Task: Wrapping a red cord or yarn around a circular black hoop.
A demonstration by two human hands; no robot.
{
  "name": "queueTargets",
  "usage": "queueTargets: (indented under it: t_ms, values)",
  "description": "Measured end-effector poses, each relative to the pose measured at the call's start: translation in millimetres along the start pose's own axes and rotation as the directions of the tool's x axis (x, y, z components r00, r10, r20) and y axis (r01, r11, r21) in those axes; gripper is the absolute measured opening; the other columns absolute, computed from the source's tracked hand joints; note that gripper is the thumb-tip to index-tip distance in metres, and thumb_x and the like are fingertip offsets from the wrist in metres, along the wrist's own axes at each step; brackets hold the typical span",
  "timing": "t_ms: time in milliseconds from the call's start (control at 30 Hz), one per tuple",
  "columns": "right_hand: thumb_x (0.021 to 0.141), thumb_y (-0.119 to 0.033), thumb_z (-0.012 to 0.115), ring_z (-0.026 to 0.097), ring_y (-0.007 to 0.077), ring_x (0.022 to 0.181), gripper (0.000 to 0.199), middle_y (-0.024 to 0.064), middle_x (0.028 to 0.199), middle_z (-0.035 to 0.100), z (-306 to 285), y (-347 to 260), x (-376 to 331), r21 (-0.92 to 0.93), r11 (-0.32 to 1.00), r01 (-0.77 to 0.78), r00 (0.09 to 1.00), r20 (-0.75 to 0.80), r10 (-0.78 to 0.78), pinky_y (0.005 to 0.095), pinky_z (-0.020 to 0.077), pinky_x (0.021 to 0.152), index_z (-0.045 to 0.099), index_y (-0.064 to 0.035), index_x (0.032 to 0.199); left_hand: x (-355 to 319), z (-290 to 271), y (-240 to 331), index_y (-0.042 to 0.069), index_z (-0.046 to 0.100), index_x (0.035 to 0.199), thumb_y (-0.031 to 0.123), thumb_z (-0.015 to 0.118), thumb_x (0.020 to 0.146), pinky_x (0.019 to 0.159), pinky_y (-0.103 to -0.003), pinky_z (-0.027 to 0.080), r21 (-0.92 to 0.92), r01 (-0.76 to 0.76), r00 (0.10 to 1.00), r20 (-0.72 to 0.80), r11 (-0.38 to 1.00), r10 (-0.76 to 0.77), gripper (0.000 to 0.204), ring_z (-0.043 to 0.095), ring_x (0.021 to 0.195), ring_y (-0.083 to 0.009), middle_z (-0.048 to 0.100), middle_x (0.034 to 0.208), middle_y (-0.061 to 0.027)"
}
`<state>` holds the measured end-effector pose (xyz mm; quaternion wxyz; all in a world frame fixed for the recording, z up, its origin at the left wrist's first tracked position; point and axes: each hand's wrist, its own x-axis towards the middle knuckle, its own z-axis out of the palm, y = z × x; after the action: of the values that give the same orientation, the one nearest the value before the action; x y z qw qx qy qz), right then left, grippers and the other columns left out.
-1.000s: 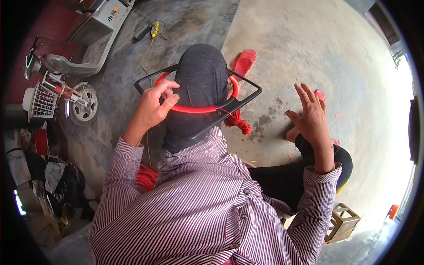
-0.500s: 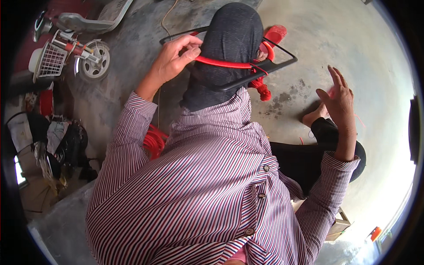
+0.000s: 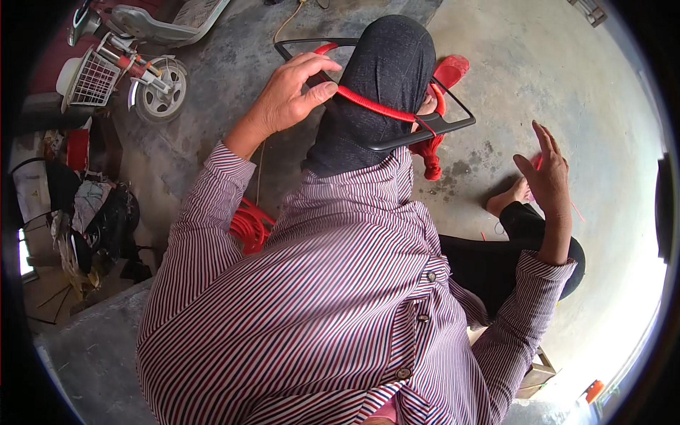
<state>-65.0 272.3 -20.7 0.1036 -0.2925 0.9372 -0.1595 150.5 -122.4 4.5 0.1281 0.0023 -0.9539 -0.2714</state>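
A black frame (image 3: 457, 127), with thin bars and a broader flat side, lies around my dark-clothed raised knee. A ribbed red strip (image 3: 375, 106) crosses the knee from one side of the frame to the other. My left hand (image 3: 287, 95) is curled at the frame's left side, thumb against the end of the red strip. Its palm side is hidden. A bundle of red cord (image 3: 431, 159) hangs below the frame's right corner. Off to the right, my right hand (image 3: 547, 173) is raised with thumb and fingers apart. Something red shows beside its thumb; whether it touches the hand is unclear.
A red sandal (image 3: 452, 71) is on the floor beyond the knee. Coiled red cord (image 3: 248, 227) lies by my left side. A scooter with a white basket (image 3: 92, 79) stands far left, above a dark pile of bags (image 3: 106, 219). My bare foot (image 3: 508, 197) rests at right.
The view has shifted, so the knee, frame and floor things sit slightly lower and further right. My right hand appears slightly lower. The left hand stays at the frame.
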Motion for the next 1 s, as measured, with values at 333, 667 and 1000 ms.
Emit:
queueTargets:
  t_ms: [333,667,1000]
  values:
    - [0.079,-0.024,0.073,0.044,0.0266,0.133,0.073,0.0102,0.145,0.046,0.7,3.2,-3.3,-0.033,0.999,0.035,0.999,-0.025,-0.035,0.0468,0.0264,0.111,0.042,-0.0135,0.144,3.6,-7.9,7.5,-0.002,0.061,0.113,0.042,0.057,0.091,0.098,-0.042,0.042,0.037,-0.034,0.999,0.041,0.999,0.032,0.05,0.056,0.113,-0.0383,0.06,0.117,-0.0216]
    - [0.078,-0.026,0.075,0.043,0.0302,0.134,0.074,0.0124,0.145,0.046,-0.5,-0.5,-4.4,-0.044,0.997,0.063,0.997,-0.049,-0.065,0.0506,0.0302,0.108,0.043,-0.0116,0.143,9.1,-9.4,7.9,-0.003,0.062,0.113,0.048,0.056,0.09,0.1,-0.043,0.039,0.109,-0.057,0.997,0.05,0.992,0.052,0.056,0.054,0.114,-0.0397,0.06,0.117,-0.0223]
    - [0.077,-0.027,0.076,0.045,0.0322,0.131,0.075,0.0129,0.143,0.047,1.3,3.8,-4.5,-0.058,0.995,0.076,0.995,-0.057,-0.079,0.0506,0.0322,0.106,0.043,-0.0108,0.142,13.7,-11.9,16.0,-0.002,0.062,0.113,0.054,0.052,0.09,0.102,-0.044,0.036,0.241,-0.071,0.996,0.078,0.968,0.054,0.061,0.052,0.116,-0.0379,0.057,0.123,-0.0199]
